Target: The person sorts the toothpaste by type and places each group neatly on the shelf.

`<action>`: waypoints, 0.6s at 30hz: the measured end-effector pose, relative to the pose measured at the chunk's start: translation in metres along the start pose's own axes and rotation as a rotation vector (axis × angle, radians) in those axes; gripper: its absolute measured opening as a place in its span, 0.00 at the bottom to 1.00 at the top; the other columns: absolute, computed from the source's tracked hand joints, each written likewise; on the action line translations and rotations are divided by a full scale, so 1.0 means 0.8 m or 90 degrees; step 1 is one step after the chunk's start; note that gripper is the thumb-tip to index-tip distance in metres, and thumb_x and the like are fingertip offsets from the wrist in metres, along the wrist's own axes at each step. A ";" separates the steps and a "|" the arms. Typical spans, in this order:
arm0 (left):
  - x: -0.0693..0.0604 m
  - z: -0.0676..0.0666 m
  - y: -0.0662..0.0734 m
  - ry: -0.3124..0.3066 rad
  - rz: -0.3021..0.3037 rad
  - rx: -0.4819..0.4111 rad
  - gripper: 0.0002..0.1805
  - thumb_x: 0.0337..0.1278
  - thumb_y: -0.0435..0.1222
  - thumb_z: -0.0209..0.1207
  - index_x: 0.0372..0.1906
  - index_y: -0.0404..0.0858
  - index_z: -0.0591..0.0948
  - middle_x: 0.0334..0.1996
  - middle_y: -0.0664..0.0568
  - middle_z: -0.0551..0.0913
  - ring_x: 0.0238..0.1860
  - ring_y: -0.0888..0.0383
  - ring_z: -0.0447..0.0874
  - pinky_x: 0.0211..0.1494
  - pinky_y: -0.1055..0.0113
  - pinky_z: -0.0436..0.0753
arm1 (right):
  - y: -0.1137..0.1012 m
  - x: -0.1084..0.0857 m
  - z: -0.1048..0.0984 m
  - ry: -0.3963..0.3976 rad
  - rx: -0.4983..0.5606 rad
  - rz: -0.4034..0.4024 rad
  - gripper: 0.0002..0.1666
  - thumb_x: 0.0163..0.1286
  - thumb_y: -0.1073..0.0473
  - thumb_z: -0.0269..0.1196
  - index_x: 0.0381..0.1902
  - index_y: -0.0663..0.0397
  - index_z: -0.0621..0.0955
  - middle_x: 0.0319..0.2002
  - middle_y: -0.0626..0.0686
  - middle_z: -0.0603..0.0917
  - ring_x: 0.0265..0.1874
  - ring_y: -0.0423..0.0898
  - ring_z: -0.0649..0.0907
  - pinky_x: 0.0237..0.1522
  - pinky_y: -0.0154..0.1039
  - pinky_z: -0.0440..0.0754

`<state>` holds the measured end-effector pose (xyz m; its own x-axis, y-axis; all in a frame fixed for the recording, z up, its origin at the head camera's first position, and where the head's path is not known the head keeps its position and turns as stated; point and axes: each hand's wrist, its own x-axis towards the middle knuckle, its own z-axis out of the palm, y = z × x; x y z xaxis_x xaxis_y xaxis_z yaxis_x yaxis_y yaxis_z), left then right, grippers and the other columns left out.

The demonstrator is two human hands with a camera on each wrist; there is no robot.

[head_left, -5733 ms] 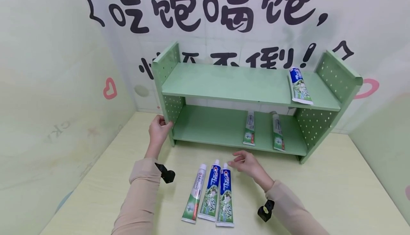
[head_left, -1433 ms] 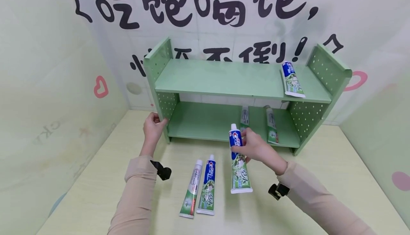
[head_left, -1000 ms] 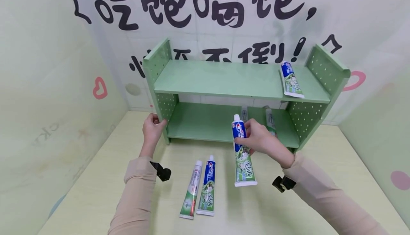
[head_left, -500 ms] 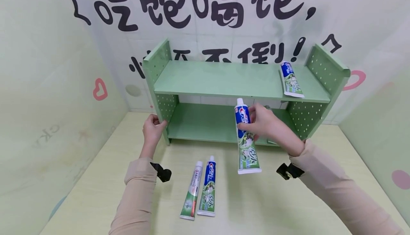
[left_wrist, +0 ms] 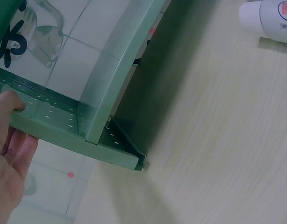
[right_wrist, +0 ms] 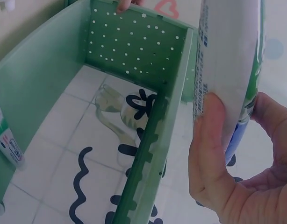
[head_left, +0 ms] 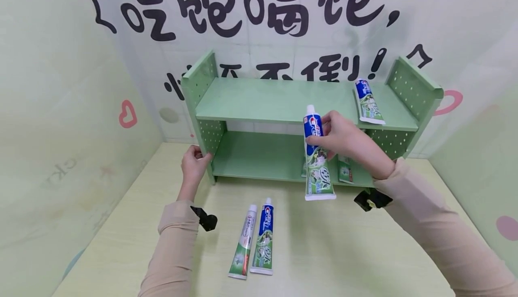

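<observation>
The right hand (head_left: 345, 136) pinches a blue-and-green toothpaste tube (head_left: 319, 167). The left hand (head_left: 194, 164) grips the perforated side (head_left: 211, 134) of a green two-tier shelf (head_left: 259, 100).

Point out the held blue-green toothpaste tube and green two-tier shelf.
Held blue-green toothpaste tube (head_left: 317, 161): head view, printed body below thumb.
Green two-tier shelf (head_left: 259, 101): head view, bare upper board.

White back wall (head_left: 243, 48), bold black lettering (head_left: 273, 66); left wall (head_left: 60, 94), pink heart outline (head_left: 128, 125); pale wood-grain tabletop (head_left: 344, 252)

right hand (head_left: 344, 139) | held Crest tube (head_left: 317, 164) | lifted from table (head_left: 344, 252) to before upper shelf (head_left: 259, 99)
</observation>
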<state>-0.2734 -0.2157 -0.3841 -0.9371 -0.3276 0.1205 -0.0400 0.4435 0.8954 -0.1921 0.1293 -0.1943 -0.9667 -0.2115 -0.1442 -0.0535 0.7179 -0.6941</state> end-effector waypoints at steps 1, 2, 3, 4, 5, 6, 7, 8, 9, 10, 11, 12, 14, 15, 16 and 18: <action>0.000 0.000 0.000 -0.001 -0.001 -0.002 0.17 0.55 0.36 0.54 0.47 0.30 0.70 0.46 0.38 0.77 0.50 0.47 0.76 0.51 0.58 0.78 | -0.001 0.001 -0.002 0.003 -0.007 0.002 0.35 0.62 0.56 0.60 0.59 0.66 0.57 0.46 0.63 0.71 0.36 0.51 0.81 0.30 0.37 0.84; 0.000 0.000 0.000 -0.002 -0.003 -0.004 0.17 0.55 0.36 0.54 0.48 0.30 0.70 0.46 0.38 0.77 0.50 0.47 0.76 0.51 0.58 0.78 | -0.002 0.002 -0.005 0.006 -0.011 0.004 0.36 0.62 0.56 0.59 0.60 0.67 0.57 0.46 0.63 0.70 0.36 0.51 0.80 0.30 0.37 0.84; 0.000 -0.001 0.000 -0.003 -0.004 -0.005 0.17 0.55 0.36 0.54 0.48 0.30 0.70 0.46 0.38 0.77 0.50 0.47 0.76 0.52 0.58 0.79 | -0.002 0.003 -0.007 0.009 -0.016 0.005 0.37 0.62 0.55 0.59 0.60 0.67 0.56 0.46 0.63 0.70 0.35 0.52 0.81 0.30 0.37 0.84; 0.000 -0.001 0.000 -0.004 -0.005 -0.006 0.17 0.55 0.35 0.54 0.48 0.30 0.70 0.46 0.38 0.77 0.50 0.47 0.76 0.52 0.58 0.79 | -0.003 0.005 -0.010 0.014 -0.020 0.007 0.37 0.62 0.55 0.59 0.61 0.68 0.56 0.46 0.63 0.69 0.35 0.52 0.81 0.30 0.37 0.84; 0.000 -0.001 0.000 -0.005 -0.006 -0.007 0.17 0.55 0.35 0.54 0.48 0.30 0.70 0.46 0.38 0.77 0.50 0.47 0.76 0.52 0.58 0.79 | -0.004 0.006 -0.012 0.019 -0.023 0.009 0.38 0.62 0.55 0.59 0.61 0.68 0.56 0.47 0.64 0.69 0.34 0.51 0.81 0.29 0.37 0.84; 0.000 -0.001 0.000 -0.006 -0.006 -0.006 0.17 0.55 0.36 0.54 0.48 0.30 0.70 0.46 0.38 0.77 0.50 0.47 0.76 0.52 0.58 0.79 | -0.005 0.008 -0.015 0.024 -0.028 0.010 0.39 0.62 0.54 0.60 0.62 0.68 0.56 0.47 0.64 0.69 0.34 0.51 0.81 0.30 0.37 0.84; 0.000 -0.001 0.000 -0.006 -0.007 -0.007 0.17 0.55 0.36 0.54 0.48 0.30 0.70 0.46 0.38 0.77 0.50 0.47 0.76 0.52 0.58 0.79 | -0.006 0.009 -0.018 0.030 -0.036 0.012 0.39 0.62 0.54 0.60 0.62 0.68 0.56 0.48 0.64 0.68 0.33 0.51 0.81 0.30 0.37 0.84; 0.000 -0.001 0.000 -0.006 -0.007 -0.007 0.18 0.55 0.36 0.54 0.48 0.30 0.70 0.46 0.38 0.77 0.50 0.47 0.77 0.52 0.58 0.79 | -0.007 0.011 -0.021 0.035 -0.042 0.011 0.40 0.62 0.53 0.60 0.62 0.69 0.56 0.48 0.64 0.68 0.32 0.51 0.81 0.29 0.38 0.84; 0.000 -0.001 -0.001 -0.006 -0.007 -0.007 0.18 0.55 0.36 0.54 0.48 0.30 0.70 0.46 0.38 0.77 0.50 0.47 0.77 0.52 0.58 0.79 | -0.008 0.012 -0.024 0.039 -0.048 0.011 0.39 0.62 0.53 0.60 0.62 0.69 0.56 0.48 0.65 0.68 0.31 0.50 0.82 0.30 0.38 0.84; 0.000 -0.001 -0.001 -0.006 -0.007 -0.008 0.18 0.55 0.36 0.54 0.48 0.30 0.70 0.46 0.38 0.77 0.50 0.47 0.77 0.52 0.58 0.79 | -0.010 0.014 -0.027 0.043 -0.051 0.012 0.39 0.62 0.53 0.60 0.62 0.69 0.57 0.49 0.65 0.68 0.31 0.50 0.82 0.30 0.38 0.84; 0.000 -0.001 -0.001 -0.006 -0.007 -0.006 0.18 0.55 0.36 0.54 0.48 0.31 0.70 0.46 0.38 0.77 0.50 0.47 0.77 0.52 0.58 0.79 | -0.011 0.015 -0.030 0.045 -0.059 0.012 0.39 0.62 0.52 0.60 0.62 0.69 0.57 0.49 0.65 0.68 0.30 0.49 0.82 0.32 0.39 0.84; 0.000 -0.001 -0.001 -0.007 -0.009 -0.005 0.18 0.55 0.36 0.54 0.48 0.31 0.70 0.46 0.39 0.77 0.49 0.47 0.77 0.51 0.58 0.79 | -0.013 0.017 -0.032 0.045 -0.064 0.015 0.39 0.62 0.52 0.60 0.62 0.68 0.57 0.50 0.65 0.68 0.29 0.48 0.83 0.34 0.40 0.84; 0.000 -0.001 0.000 -0.007 -0.010 -0.001 0.18 0.55 0.36 0.54 0.48 0.31 0.70 0.46 0.39 0.77 0.49 0.47 0.77 0.51 0.58 0.79 | -0.015 0.020 -0.038 0.045 -0.068 0.015 0.39 0.62 0.52 0.59 0.62 0.69 0.57 0.51 0.66 0.68 0.28 0.48 0.83 0.35 0.40 0.84; 0.000 -0.002 0.001 -0.008 -0.011 -0.001 0.18 0.55 0.36 0.54 0.48 0.31 0.70 0.46 0.39 0.77 0.49 0.47 0.77 0.51 0.58 0.79 | -0.017 0.022 -0.040 0.045 -0.069 0.015 0.39 0.62 0.51 0.59 0.62 0.69 0.58 0.51 0.66 0.68 0.28 0.49 0.84 0.35 0.40 0.84; 0.000 -0.002 0.001 -0.009 -0.011 0.000 0.18 0.55 0.36 0.54 0.48 0.31 0.70 0.46 0.38 0.77 0.49 0.47 0.77 0.51 0.58 0.79 | -0.017 0.024 -0.042 0.044 -0.068 0.017 0.39 0.62 0.51 0.59 0.62 0.69 0.58 0.51 0.66 0.69 0.28 0.49 0.84 0.36 0.40 0.84; -0.001 -0.003 0.002 -0.010 -0.012 -0.001 0.18 0.55 0.36 0.54 0.48 0.31 0.70 0.47 0.38 0.77 0.50 0.47 0.77 0.51 0.58 0.79 | -0.019 0.029 -0.046 0.044 -0.062 0.016 0.39 0.62 0.51 0.59 0.62 0.69 0.58 0.51 0.66 0.69 0.27 0.48 0.84 0.35 0.40 0.84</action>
<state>-0.2719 -0.2168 -0.3818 -0.9417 -0.3223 0.0970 -0.0570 0.4367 0.8978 -0.2225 0.1377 -0.1614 -0.9828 -0.1490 -0.1089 -0.0504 0.7844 -0.6182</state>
